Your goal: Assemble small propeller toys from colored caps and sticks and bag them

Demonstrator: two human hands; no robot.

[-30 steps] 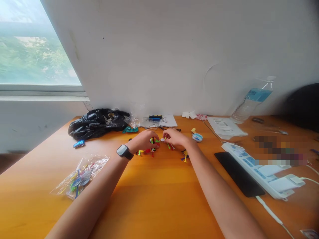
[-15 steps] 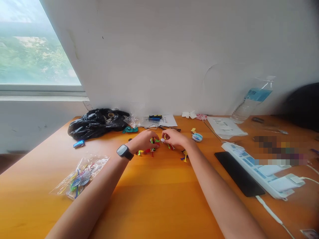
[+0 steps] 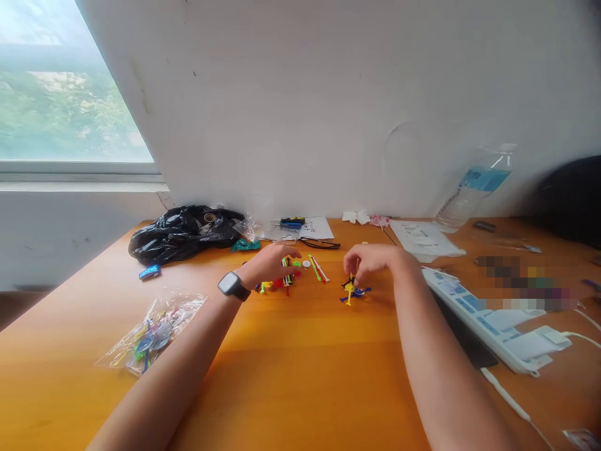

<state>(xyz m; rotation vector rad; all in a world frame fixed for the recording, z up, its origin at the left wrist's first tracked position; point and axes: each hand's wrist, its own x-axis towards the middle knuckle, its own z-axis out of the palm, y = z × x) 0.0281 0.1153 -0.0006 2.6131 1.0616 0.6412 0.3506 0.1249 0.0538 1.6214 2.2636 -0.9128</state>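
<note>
My left hand (image 3: 272, 260) curves over a group of small coloured plastic sticks (image 3: 287, 275), its thumb and fingers apart. Red and yellow pieces (image 3: 270, 285) lie under that hand, partly hidden. Just right of its fingertips are a green disc (image 3: 297, 264) and a white disc (image 3: 306, 265). A green stick and a red-and-white stick (image 3: 321, 269) lie side by side between my hands. On the right, my right hand (image 3: 370, 260) reaches down with fingertips closed around the top of a yellow plastic stick (image 3: 349, 294). Blue pieces (image 3: 360, 292) and a black one lie beside it.
A clear bag of plastic pieces (image 3: 145, 338) lies left of my left forearm. Behind are a black plastic bag (image 3: 183, 235), screwdrivers (image 3: 292, 222), and black-framed glasses (image 3: 323, 244). A white power strip (image 3: 479, 319), a phone (image 3: 462, 332) and a bottle (image 3: 474, 188) stand or lie right.
My right hand has moved right, away from the white disc and the paired sticks, to the yellow and blue pieces. The left hand stays nearly in place.
</note>
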